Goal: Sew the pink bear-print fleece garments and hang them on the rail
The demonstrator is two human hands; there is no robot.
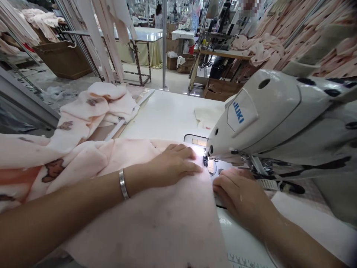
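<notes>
My left hand [173, 163] lies flat on a pale pink fleece fabric [150, 219], with a silver bangle [123, 184] on its wrist and its fingertips just left of the needle area. My right hand [237, 190] rests on the fabric's right edge, close in front of the presser foot [205, 160] of a white JUKI sewing machine [267, 119]. Its fingers hide whether they pinch that edge. The fabric runs under the foot, and the needle tip is hidden. More of the bear-print fleece [52, 170] lies bunched to the left.
The white sewing table [167, 115] holds a folded pile of bear-print fabric [97, 102] at its far left. A ruler scale [245, 261] marks the near edge. Pink cloth hangs at the upper right; beyond are a person [245, 18], tables, cardboard boxes, and a brown bin [63, 59].
</notes>
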